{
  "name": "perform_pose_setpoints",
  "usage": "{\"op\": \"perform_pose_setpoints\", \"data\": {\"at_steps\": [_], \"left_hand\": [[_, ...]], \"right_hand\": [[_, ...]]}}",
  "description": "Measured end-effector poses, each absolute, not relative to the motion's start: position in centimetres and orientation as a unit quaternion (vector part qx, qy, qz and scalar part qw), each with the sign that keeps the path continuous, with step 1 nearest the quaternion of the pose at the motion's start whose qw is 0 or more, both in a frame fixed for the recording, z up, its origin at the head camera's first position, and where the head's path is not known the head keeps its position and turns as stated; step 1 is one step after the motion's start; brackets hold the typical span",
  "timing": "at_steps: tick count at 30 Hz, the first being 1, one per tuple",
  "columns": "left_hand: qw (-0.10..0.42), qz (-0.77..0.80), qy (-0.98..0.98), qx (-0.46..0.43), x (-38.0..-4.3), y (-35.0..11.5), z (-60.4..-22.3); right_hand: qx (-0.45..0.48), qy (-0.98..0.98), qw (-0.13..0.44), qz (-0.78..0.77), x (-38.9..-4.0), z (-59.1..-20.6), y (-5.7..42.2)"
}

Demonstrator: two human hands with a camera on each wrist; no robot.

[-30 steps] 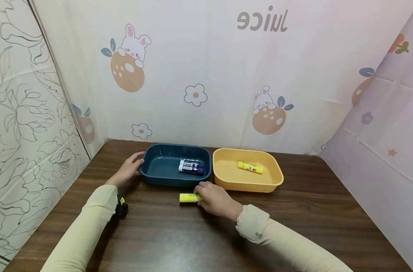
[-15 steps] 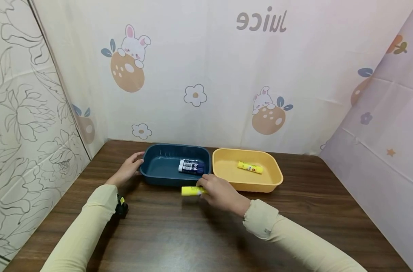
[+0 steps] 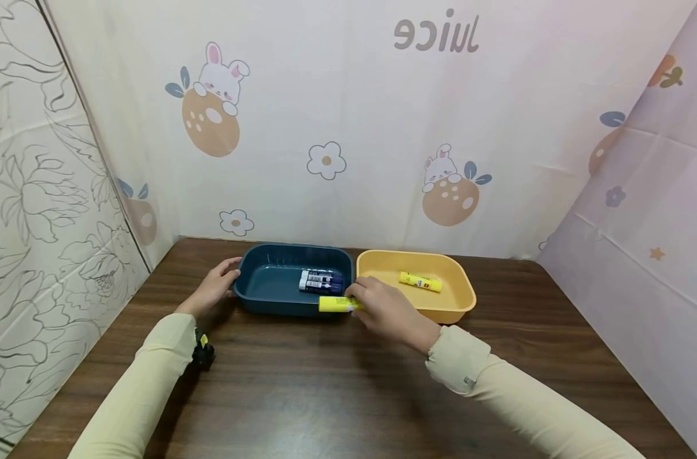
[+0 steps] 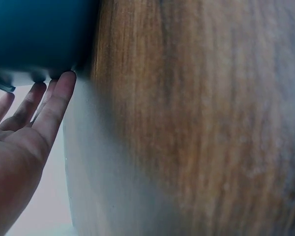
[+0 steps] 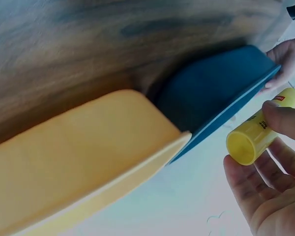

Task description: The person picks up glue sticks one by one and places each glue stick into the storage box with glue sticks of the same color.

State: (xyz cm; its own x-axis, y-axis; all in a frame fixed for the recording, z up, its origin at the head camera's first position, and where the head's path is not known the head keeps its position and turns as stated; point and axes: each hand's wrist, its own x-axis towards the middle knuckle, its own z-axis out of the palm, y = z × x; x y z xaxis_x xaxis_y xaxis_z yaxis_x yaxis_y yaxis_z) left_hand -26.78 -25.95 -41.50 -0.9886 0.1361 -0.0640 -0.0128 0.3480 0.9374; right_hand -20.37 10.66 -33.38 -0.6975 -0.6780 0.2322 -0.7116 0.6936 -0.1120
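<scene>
A yellow glue stick is pinched between the thumb and fingers of my right hand, raised at the front edge of the blue bin's right end. In the right wrist view the glue stick shows a round end. My left hand touches the left end of the dark blue bin; in the left wrist view its fingers reach out fairly straight against the bin wall. Dark blue glue sticks with white ends lie inside the blue bin. Another yellow glue stick lies in the yellow bin.
Both bins stand side by side at the back of the brown wooden table, near a patterned curtain. A black device is on my left wrist. My right hand partly covers the yellow bin's front left corner.
My right hand has lifted the yellow glue stick off the table and carried it up, forward and slightly right toward the bins. My left hand stays at the blue bin.
</scene>
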Motion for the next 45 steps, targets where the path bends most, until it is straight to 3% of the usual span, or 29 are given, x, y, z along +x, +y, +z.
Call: {"op": "perform_pose_setpoints", "data": {"at_steps": [14, 27, 45], "left_hand": [[0.072, 0.571, 0.817, 0.032, -26.8, -26.4, -41.8], [0.084, 0.582, 0.808, 0.033, -26.5, -26.1, -40.8], [0.078, 0.578, 0.812, 0.029, -26.9, -25.8, -41.2]], "right_hand": [[0.373, -0.909, 0.153, 0.109, -23.0, -32.0, 12.2], [0.314, -0.93, 0.152, 0.118, -26.2, -32.4, 14.5], [0.256, -0.948, 0.153, 0.112, -29.7, -36.2, 17.2]]}}
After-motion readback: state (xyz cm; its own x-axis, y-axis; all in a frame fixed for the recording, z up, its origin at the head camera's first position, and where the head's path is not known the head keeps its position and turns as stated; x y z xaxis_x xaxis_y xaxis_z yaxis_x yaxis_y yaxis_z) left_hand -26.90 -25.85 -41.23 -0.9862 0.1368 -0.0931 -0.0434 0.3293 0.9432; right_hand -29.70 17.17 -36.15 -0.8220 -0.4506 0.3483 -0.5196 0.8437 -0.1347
